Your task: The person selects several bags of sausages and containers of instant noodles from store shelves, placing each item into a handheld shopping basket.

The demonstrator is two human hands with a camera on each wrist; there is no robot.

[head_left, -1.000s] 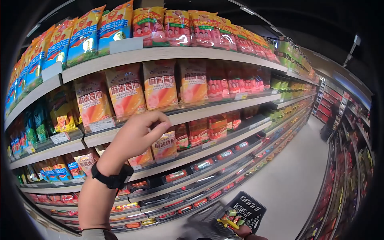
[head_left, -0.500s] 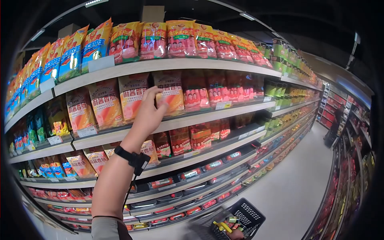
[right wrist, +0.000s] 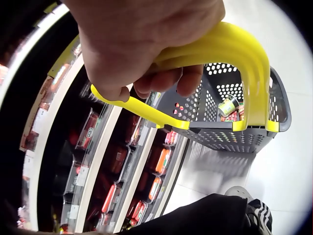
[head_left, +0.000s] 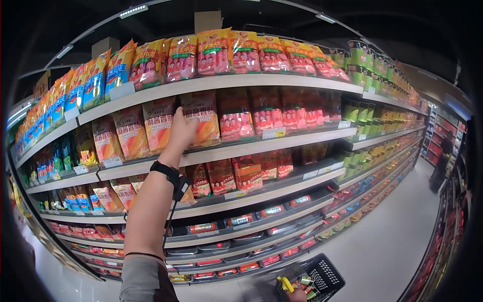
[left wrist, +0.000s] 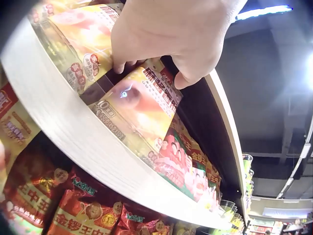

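Note:
On the second shelf from the top, the left hand (head_left: 184, 132) is at the left edge of the rightmost orange-and-cream sausage bag (head_left: 205, 123). In the left wrist view the hand (left wrist: 171, 36) spans the top of that bag (left wrist: 142, 107), fingers in the gap beside it and thumb at its other upper corner; the fingertips are partly hidden. The right hand (right wrist: 142, 44) holds the yellow handle (right wrist: 254, 73) of a black perforated basket (right wrist: 220, 139), with a green-labelled container (right wrist: 228, 105) and red packets inside.
Matching bags (head_left: 132, 130) stand left, red sausage packs (head_left: 236, 121) right. A wooden shelf edge (head_left: 221, 153) runs below the left hand, with another shelf (head_left: 221, 83) above. A person (head_left: 443, 161) stands far down the aisle.
The left hand has risen from before the shelf edge to the rightmost orange-and-cream bag, its fingers now at the bag's left edge. The right hand stays low at the basket.

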